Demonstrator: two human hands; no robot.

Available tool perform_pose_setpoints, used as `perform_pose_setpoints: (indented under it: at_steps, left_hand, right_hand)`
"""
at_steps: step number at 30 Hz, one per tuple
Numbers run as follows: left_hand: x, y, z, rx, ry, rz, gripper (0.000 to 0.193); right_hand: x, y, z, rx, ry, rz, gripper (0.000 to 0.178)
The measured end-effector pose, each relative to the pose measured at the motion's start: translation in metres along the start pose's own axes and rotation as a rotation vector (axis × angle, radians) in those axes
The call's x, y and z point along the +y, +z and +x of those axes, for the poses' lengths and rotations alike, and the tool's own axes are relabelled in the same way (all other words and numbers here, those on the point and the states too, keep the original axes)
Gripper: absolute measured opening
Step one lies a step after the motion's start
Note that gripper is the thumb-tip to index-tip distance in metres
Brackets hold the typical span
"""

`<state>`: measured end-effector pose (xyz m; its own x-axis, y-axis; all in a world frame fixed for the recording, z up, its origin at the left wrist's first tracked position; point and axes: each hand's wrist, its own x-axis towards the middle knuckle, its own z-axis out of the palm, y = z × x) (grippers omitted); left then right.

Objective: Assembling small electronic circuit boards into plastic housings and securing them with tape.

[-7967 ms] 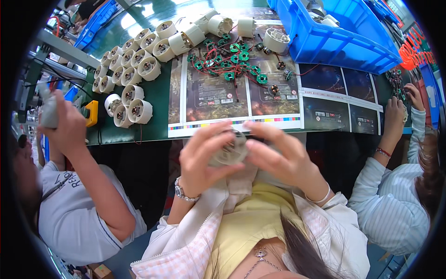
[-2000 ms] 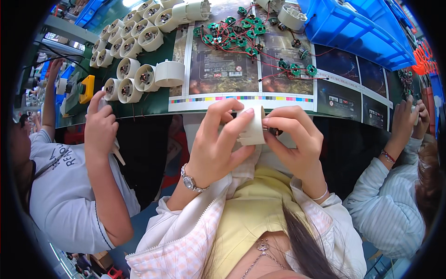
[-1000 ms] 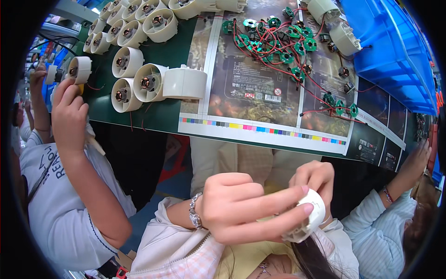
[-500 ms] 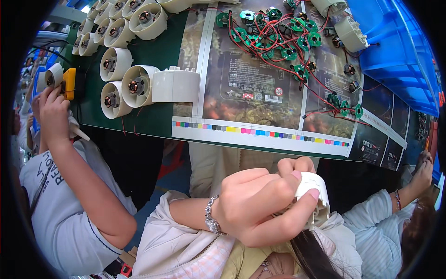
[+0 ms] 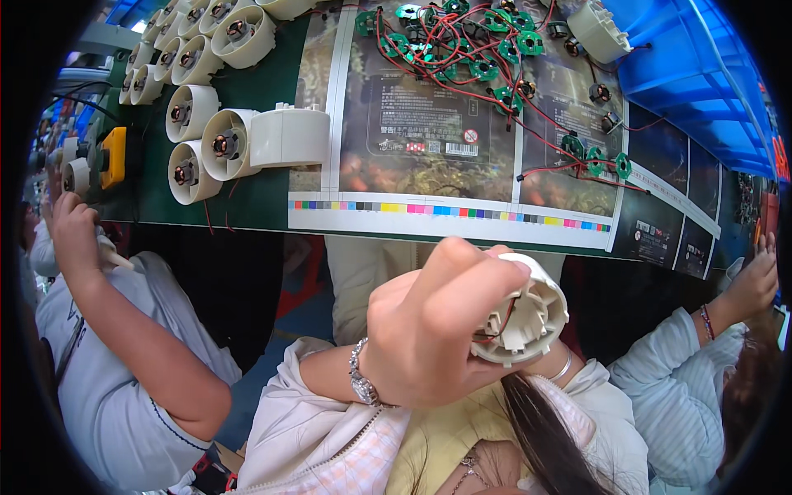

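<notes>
In front of my chest I hold a white round plastic housing (image 5: 540, 318), its open ribbed end turned up and a thin dark red wire inside. My left hand (image 5: 437, 330) grips its left side, fingers curled over the upper rim. Behind and below it is my right hand (image 5: 551, 359), mostly hidden, with the palm edge and a bangled wrist showing against the housing. On the table ahead lie several green circuit boards (image 5: 487, 70) with tangled red and black wires. More white round housings (image 5: 293, 139) with copper-wound motors stand at the left.
Printed sheets (image 5: 429, 165) cover the green table (image 5: 247, 198). A blue bin (image 5: 685, 74) stands at the back right, next to another white housing (image 5: 598, 33). A yellow block (image 5: 114, 157) is at the far left. Co-workers' arms show at left (image 5: 140, 346) and right (image 5: 726, 309).
The housing has turned so its open, ribbed end faces up. My left fingers have shifted to its upper rim, and my right hand has gone from the far side to beneath it.
</notes>
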<state>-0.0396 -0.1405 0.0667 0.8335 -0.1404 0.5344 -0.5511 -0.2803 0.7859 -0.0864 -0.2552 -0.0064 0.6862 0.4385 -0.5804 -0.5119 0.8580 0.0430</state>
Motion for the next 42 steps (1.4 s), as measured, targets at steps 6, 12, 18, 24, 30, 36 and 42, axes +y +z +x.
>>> perform_pose_setpoints:
  at_steps: [6, 12, 18, 24, 30, 36, 42]
  left_hand:
    - [0.001, 0.001, -0.003, -0.003, -0.038, -0.084, 0.046]
    - [0.000, 0.012, -0.009, 0.128, 0.030, -0.215, 0.051]
    - [-0.001, 0.008, -0.010, 0.023, 0.029, -0.301, 0.057]
    - [-0.012, -0.005, -0.019, -0.191, -0.011, -0.266, 0.090]
    - [-0.007, -0.017, -0.024, -0.276, -0.195, -0.183, 0.095]
    - [-0.007, -0.011, -0.022, -0.365, -0.022, 0.013, 0.077]
    - [-0.033, -0.029, -0.027, -0.037, 0.155, 0.316, 0.069]
  right_hand:
    - [0.003, -0.025, 0.007, -0.125, -0.007, -0.067, 0.025]
    - [0.001, -0.037, 0.007, -0.228, -0.060, -0.163, 0.027]
    - [-0.005, -0.032, 0.000, -0.317, -0.224, -0.264, 0.034]
    - [-0.038, 0.016, -0.033, -0.383, -0.702, -0.742, 0.030]
    - [-0.063, 0.027, -0.063, -0.218, -1.355, -1.913, 0.028]
    - [-0.041, 0.039, -0.069, -0.152, -1.572, -2.304, 0.024]
    - [-0.052, 0.044, -0.062, -0.285, -1.675, -1.832, 0.029]
